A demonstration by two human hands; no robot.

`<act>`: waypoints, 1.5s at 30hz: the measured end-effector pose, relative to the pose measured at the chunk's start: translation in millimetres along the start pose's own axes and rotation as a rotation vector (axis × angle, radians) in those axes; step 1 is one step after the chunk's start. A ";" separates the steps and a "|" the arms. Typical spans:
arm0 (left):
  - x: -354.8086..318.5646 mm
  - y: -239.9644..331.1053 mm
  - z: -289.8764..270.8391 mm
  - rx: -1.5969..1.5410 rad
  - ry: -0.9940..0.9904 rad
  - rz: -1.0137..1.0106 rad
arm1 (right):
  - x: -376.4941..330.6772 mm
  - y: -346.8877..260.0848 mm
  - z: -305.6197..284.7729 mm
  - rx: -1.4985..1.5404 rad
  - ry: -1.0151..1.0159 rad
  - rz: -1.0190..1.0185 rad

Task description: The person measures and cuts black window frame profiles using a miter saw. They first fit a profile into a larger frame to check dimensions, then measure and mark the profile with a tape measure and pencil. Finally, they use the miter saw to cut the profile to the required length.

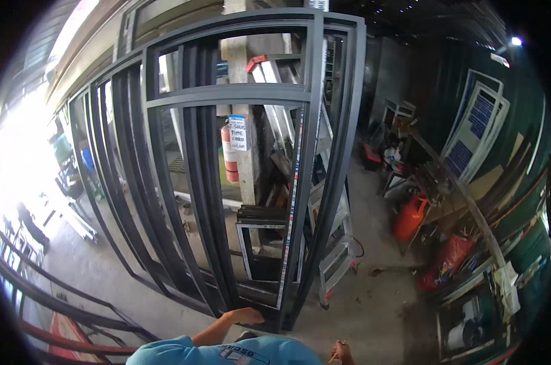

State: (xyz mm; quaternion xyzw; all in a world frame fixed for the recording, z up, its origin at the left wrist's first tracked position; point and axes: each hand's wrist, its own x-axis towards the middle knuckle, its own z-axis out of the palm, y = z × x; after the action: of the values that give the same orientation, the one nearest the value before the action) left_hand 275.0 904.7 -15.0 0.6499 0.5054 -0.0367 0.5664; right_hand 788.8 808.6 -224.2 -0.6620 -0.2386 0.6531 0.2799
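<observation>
Tall dark grey metal frames (pixel 227 97) stand upright in front of me, one behind another. My left hand (pixel 245 316) reaches out near their lower edge, fingers stretched and nothing seen in them; whether it touches the metal I cannot tell. Low at the right, my right hand (pixel 342 351) is closed around a thin yellow-orange stick (pixel 332 358), pencil-like but too small to be sure. A strip with red, white and blue marks (pixel 295 182) runs down one upright of the nearest frame. My blue shirt (pixel 227 353) fills the bottom.
An aluminium ladder (pixel 335 267) leans behind the frames. A fire extinguisher (pixel 229 152) hangs on a post. An orange gas cylinder (pixel 410 216) and a cluttered bench (pixel 452 182) stand at the right. Dark bars (pixel 62 298) cross the lower left.
</observation>
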 end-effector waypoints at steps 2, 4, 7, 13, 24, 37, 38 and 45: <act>-11.3 -14.5 19.0 -0.110 0.014 -0.130 | -6.7 -16.8 1.5 0.036 0.019 0.035; -21.0 -97.9 26.8 0.167 -0.078 -0.018 | -6.5 -37.6 43.8 0.063 -0.031 0.060; -24.0 -124.6 46.7 -0.012 -0.077 -0.343 | -30.8 -47.5 43.5 0.125 -0.033 0.077; -36.8 -145.3 65.3 -0.198 0.015 -0.536 | -51.2 -59.4 56.1 0.084 -0.093 0.124; 12.0 -91.9 79.7 -0.325 0.191 -0.439 | -51.0 -91.5 101.5 -0.181 -0.173 0.168; -85.1 -133.7 123.9 -0.524 0.218 -0.655 | -62.4 -91.2 135.6 -0.467 -0.347 0.100; -95.3 -138.0 124.9 -0.540 0.228 -0.675 | -63.0 -91.3 142.2 -0.500 -0.366 0.083; -126.4 -210.1 166.5 -0.680 0.220 -0.799 | -81.8 -91.8 170.8 -0.757 -0.521 -0.023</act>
State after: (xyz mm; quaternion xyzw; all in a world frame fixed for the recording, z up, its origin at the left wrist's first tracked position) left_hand 154.1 666.2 -142.7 0.1868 0.7533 -0.0155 0.6305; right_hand 620.2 829.8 -100.1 -0.5286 -0.5302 0.6615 -0.0438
